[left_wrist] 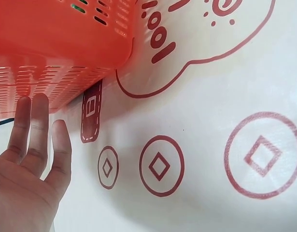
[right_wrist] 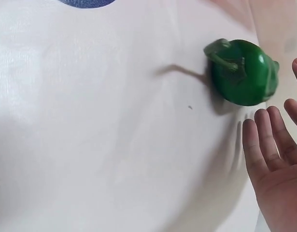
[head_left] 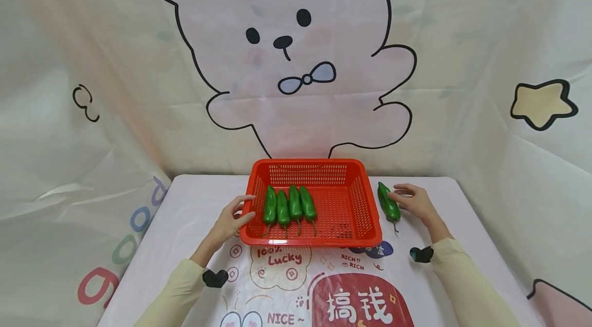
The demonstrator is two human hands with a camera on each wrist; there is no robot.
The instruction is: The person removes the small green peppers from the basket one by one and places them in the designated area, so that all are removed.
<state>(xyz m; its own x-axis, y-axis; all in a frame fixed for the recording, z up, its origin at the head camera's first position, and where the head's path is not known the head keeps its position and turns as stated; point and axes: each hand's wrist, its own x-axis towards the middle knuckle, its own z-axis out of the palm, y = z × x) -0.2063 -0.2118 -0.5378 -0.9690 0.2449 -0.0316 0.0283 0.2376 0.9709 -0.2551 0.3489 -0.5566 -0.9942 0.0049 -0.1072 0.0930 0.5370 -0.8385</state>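
five green peppers (head_left: pixel 282 209), one red basket (head_left: pixel 310 242), two hands (head_left: pixel 228 220), one white table (head_left: pixel 203 196)

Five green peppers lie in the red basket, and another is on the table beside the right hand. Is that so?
Not quite: the head view shows four green peppers in the red basket, not five. Another pepper is on the table beside the right hand.

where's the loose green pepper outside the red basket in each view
Head: the loose pepper lies right of the red basket, beside the right hand.
Left wrist: not in it.
Right wrist: the loose pepper is upper right.
Shared landmark: the white tabletop.
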